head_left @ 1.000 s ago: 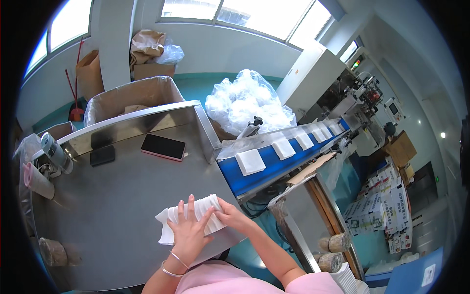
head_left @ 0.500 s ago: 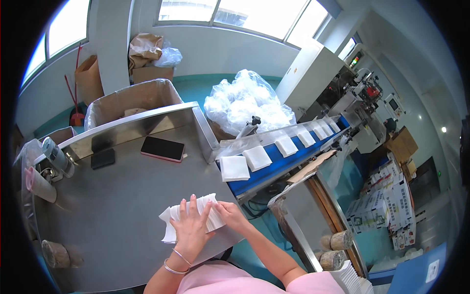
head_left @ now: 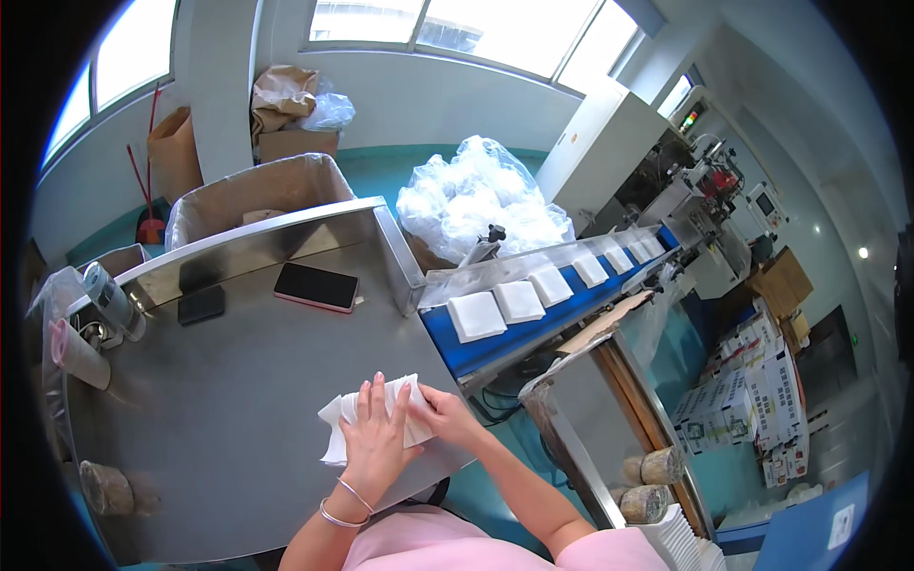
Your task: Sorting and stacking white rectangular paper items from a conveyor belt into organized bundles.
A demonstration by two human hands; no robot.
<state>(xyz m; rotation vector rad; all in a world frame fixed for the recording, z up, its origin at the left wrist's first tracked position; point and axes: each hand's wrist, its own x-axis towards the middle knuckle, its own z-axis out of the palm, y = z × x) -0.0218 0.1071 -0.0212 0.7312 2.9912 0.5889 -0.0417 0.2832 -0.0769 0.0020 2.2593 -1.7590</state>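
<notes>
left hand (head_left: 377,443) splayed on white sheets (head_left: 334,415); right hand (head_left: 450,419) grasping their right end

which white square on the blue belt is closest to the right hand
The white square on the blue belt nearest the metal table; the others lie farther along.

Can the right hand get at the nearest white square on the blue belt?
Likely yes: the right hand is near, and nothing visible blocks its way to the nearest white square, though it's occupied with white sheets.
</notes>
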